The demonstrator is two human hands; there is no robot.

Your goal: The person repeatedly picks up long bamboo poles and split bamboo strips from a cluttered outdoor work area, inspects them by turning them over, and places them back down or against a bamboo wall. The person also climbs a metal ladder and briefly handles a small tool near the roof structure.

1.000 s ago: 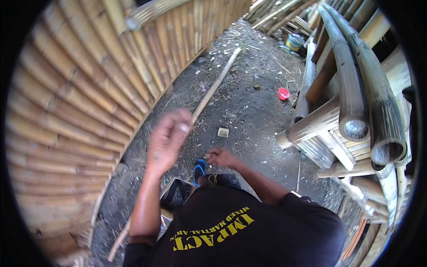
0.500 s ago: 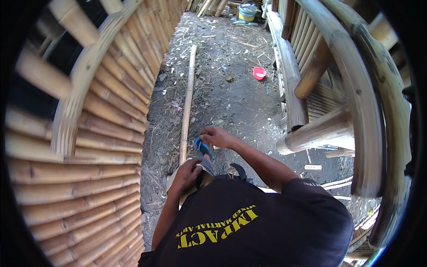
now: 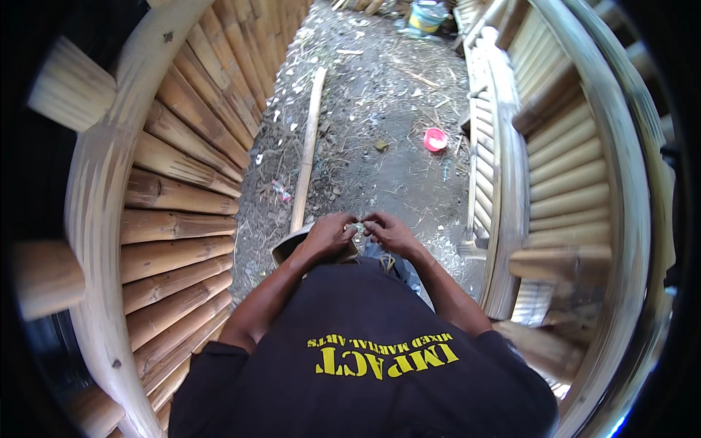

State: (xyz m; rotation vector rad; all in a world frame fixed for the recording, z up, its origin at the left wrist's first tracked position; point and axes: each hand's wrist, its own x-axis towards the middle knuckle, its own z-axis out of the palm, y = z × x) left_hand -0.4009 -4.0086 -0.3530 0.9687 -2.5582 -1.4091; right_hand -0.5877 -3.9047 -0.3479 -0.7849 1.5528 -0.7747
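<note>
My left hand (image 3: pixel 331 235) and my right hand (image 3: pixel 395 234) meet in front of my dark shirt, fingertips nearly touching. Both sets of fingers are bent in a pinch on a small pale, greenish thing (image 3: pixel 358 231) between them. It is too small to name, and the fingers cover part of it. Beneath and beside my left hand shows a pale curved edge (image 3: pixel 290 243); whether it is cloth or a container I cannot tell.
Slatted bamboo walls stand close at left (image 3: pixel 179 226) and right (image 3: pixel 569 175). A bamboo pole (image 3: pixel 310 146) lies on the littered dirt ahead. Farther off are a red bowl (image 3: pixel 435 139) and a yellow-and-blue bucket (image 3: pixel 426 17).
My right hand has drawn back from beside the blue sandal, and my left has moved forward and right. The two now meet at the small pale thing. The view has shifted slightly.
</note>
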